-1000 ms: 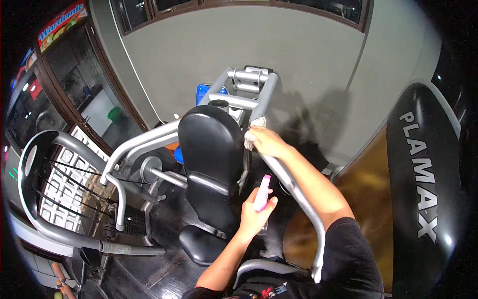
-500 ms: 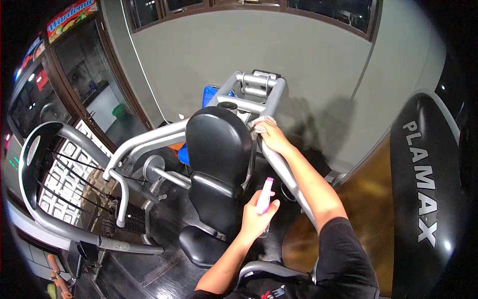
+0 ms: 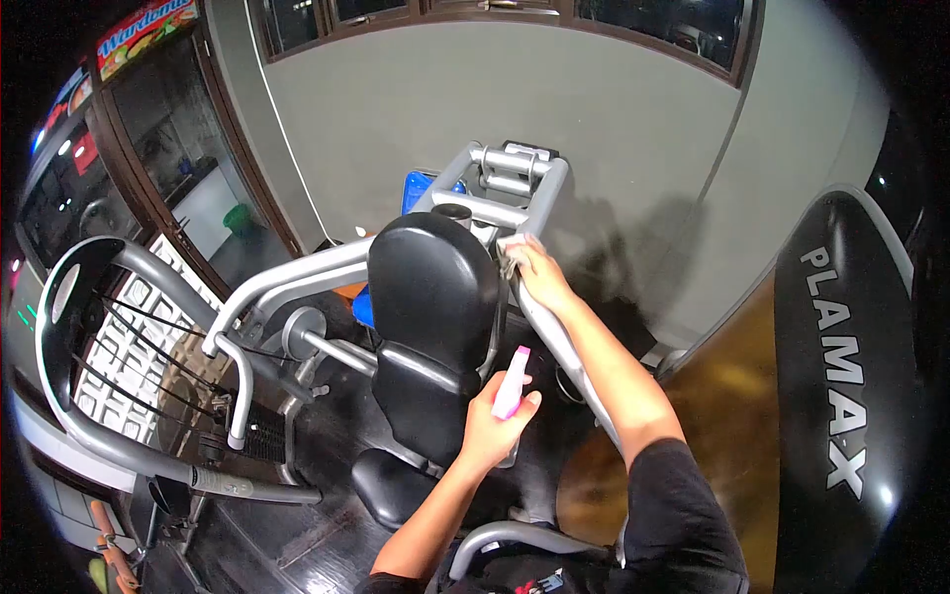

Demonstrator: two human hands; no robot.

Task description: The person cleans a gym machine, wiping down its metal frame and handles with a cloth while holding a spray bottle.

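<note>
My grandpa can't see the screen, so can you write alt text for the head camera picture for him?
A person's right hand holds a whitish cloth against a silver gym-machine bar, beside a black padded backrest, while the left hand grips a pink-and-white spray bottle. To the right stands a dark panel reading PLAMAX.

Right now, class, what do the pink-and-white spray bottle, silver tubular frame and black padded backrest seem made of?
Bottle: probably smooth plastic, given its opaque moulded head.
Frame: likely painted metal, from its even sheen.
Backrest: perhaps semi-gloss vinyl or leather, from soft highlights.
</note>
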